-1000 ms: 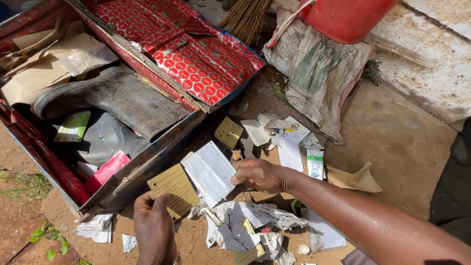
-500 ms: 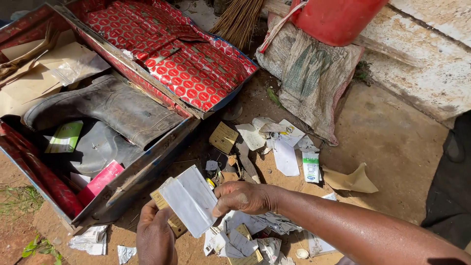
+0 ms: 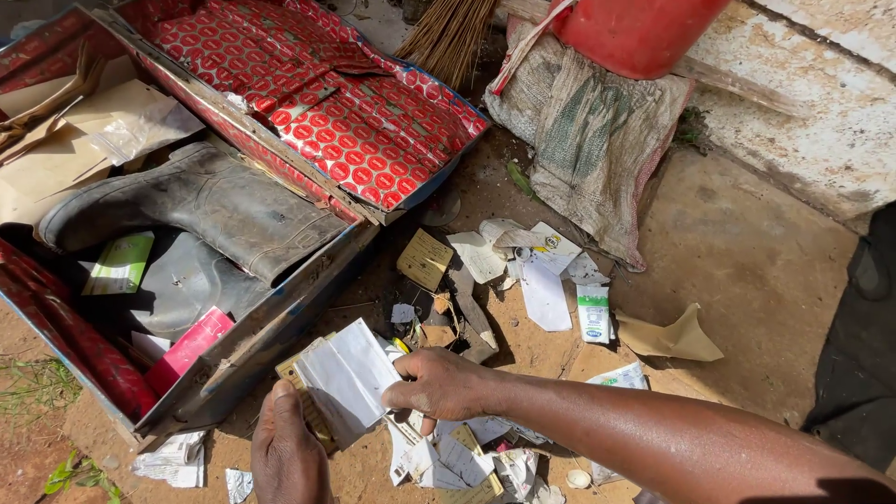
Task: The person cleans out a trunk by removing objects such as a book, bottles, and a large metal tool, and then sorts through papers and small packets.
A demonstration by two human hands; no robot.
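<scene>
Left hand (image 3: 285,457), nearest me at the bottom edge: back of it up, fingers curled under the lower corner of the white folded paper (image 3: 347,378). Whether it grips or only props the paper from below, I cannot tell.

Right hand (image 3: 439,385): pinching the right edge of that paper, thumb on top, fingers closed on it. The paper is off the ground, tilted, just in front of the box's near corner, with a yellowish card (image 3: 308,406) behind it.

To do this well, I judge: keep the pinch light at the edge, support the fold from beneath, lift the sheets together so nothing slides out or tears.

Below my right wrist, a heap of torn paper scraps (image 3: 467,457) on the dirt ground (image 3: 747,280).

Further out: small brown card (image 3: 425,259), white slips (image 3: 544,294), a small white and green carton (image 3: 594,313), a tan paper piece (image 3: 670,338).

Left, the open red patterned box (image 3: 233,345) with a black rubber boot (image 3: 196,205) and a pink packet (image 3: 187,350) inside.

Farthest: a worn sack (image 3: 597,140), a broom (image 3: 448,33), a red bucket (image 3: 635,33).
</scene>
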